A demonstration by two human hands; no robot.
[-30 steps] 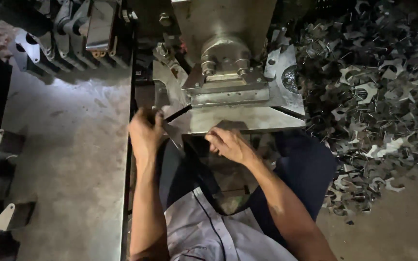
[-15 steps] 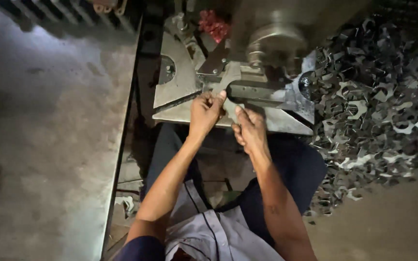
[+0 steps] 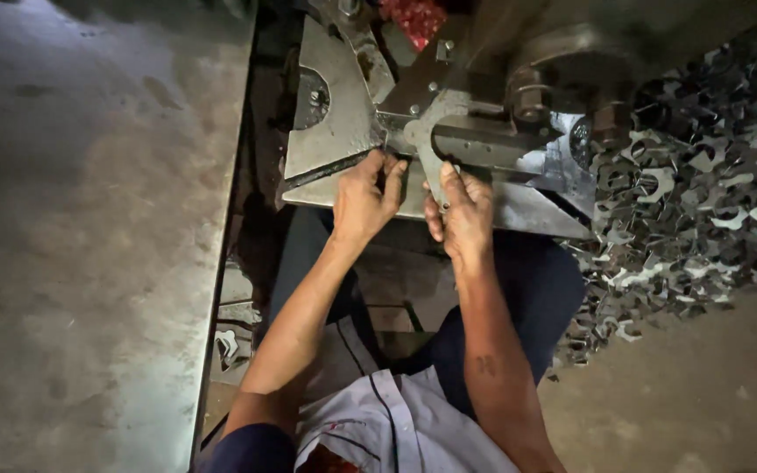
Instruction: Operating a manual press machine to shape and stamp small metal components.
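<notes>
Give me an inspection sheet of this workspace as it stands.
Surface: grey metal press bed, worn and dull.
Job's things: flat metal blank lying at the die block.
Clutter: heap of stamped metal scrap on the right; a few offcuts low on the left.
Grips: left hand and right hand both pinch the blank.
Cables: nothing seen.
Surroundings: bare concrete floor; red cloth atop the machine.

Grey metal press bed point(image 3: 519, 206), flat blank point(image 3: 427, 166) on it, floor scrap heap point(image 3: 703, 193)
</notes>
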